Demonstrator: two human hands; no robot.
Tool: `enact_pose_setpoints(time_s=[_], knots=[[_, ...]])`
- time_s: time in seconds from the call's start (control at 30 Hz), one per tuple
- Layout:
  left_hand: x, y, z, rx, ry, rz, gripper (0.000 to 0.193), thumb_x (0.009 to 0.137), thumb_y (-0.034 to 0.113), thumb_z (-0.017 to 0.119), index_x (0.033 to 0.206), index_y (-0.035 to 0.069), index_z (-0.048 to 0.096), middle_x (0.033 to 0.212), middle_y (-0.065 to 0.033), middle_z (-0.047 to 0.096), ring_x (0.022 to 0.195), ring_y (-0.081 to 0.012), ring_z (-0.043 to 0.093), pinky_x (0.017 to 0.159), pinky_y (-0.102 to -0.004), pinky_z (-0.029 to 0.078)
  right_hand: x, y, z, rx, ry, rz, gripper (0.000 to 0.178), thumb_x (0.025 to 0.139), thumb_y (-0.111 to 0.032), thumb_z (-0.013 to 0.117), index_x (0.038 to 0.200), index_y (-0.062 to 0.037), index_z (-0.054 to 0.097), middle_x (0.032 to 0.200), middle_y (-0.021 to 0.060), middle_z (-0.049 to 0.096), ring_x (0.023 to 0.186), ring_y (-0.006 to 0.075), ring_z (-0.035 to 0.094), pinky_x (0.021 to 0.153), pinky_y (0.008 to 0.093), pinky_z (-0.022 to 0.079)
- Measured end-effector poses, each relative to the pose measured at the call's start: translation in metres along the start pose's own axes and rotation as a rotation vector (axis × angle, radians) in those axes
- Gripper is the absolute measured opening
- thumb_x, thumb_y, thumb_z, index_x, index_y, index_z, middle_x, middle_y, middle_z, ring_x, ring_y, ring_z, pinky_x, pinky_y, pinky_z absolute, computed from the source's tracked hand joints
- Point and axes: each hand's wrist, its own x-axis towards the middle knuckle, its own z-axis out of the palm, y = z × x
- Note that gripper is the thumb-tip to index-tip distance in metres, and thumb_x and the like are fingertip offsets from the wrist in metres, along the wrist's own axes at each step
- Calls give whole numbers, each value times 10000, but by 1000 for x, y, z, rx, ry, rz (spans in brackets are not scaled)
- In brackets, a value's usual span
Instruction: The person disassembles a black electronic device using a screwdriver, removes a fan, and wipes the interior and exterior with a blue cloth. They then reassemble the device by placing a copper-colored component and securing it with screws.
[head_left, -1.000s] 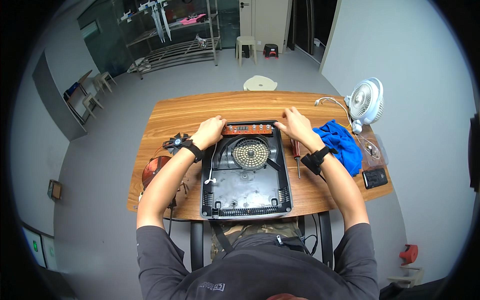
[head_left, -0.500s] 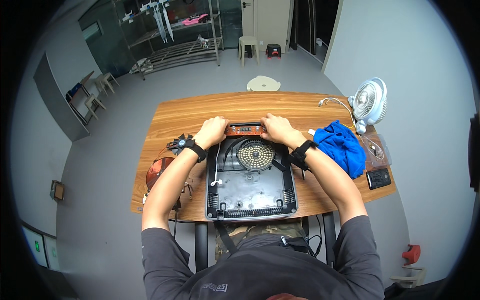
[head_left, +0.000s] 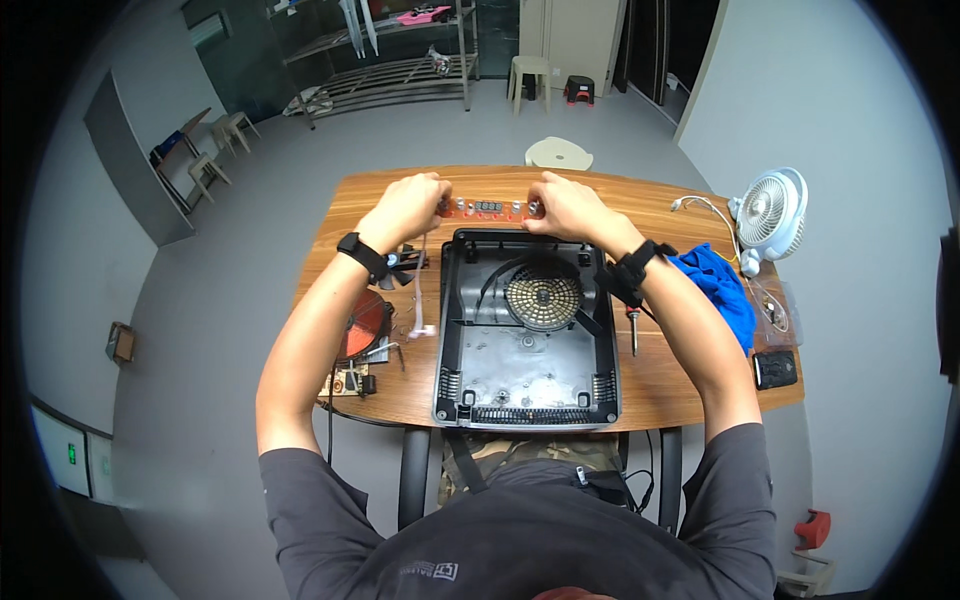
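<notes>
Narrow orange circuit board (head_left: 488, 209), fingers (head_left: 441, 190) gripping both ends, beyond glossy casing (head_left: 510, 368).

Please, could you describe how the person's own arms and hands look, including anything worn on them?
The left hand and right hand wear no gloves. The left wristband and right wristband are black; the right looks bulkier. The left sleeve and right sleeve are short and dark grey.

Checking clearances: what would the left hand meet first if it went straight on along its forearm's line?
The left hand, holding the orange circuit board, looks free to pass over the far edge of the wooden table, though its height is unclear.
</notes>
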Motion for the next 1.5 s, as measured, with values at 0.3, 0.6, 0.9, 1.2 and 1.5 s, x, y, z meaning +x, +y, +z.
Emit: enact_pose_setpoints(time_s=[0.3, 0.6, 0.9, 1.2, 1.5], knots=[[-39, -88, -6, 89, -62, -98, 156, 755, 20, 721, 905, 52, 689, 964, -148, 709, 952, -365, 689, 811, -454, 567, 103, -54, 52, 13, -38, -140, 429, 815, -400, 824, 993, -30, 701, 1098, 184, 640, 1034, 392, 659, 899, 478, 546], [-55, -167, 58, 220, -150, -262, 129, 801, 57, 704, 930, 60, 695, 971, -160, 728, 929, -357, 719, 788, -462, 588, 176, -91, 118, 76, -236, -67, 439, 808, -349, 848, 1021, 16, 730, 1140, 222, 687, 1062, 396, 682, 904, 446, 572], [-49, -199, 106, 252, -256, -313, 156, 811, 53, 688, 964, 60, 723, 1021, -168, 735, 1001, -356, 713, 848, -447, 585, 200, -91, 159, 93, -346, 9, 413, 791, -313, 868, 1060, -22, 750, 1125, 218, 720, 1072, 380, 694, 903, 427, 576], [-47, -201, 108, 156, -297, -316, 118, 809, 77, 736, 922, 48, 748, 970, -207, 740, 959, -377, 719, 816, -466, 587, 205, -86, 168, 126, -354, 62, 419, 813, -259, 853, 1121, 3, 743, 1163, 224, 720, 1084, 370, 704, 913, 413, 587], [-53, -188, 96, 121, -230, -323, 253, 755, 90, 791, 1000, 65, 736, 1054, -167, 733, 1039, -342, 696, 886, -443, 565, 194, -92, 145, 57, -365, 39, 418, 853, -321, 796, 1139, -24, 729, 1167, 205, 720, 1092, 364, 698, 909, 434, 578]])
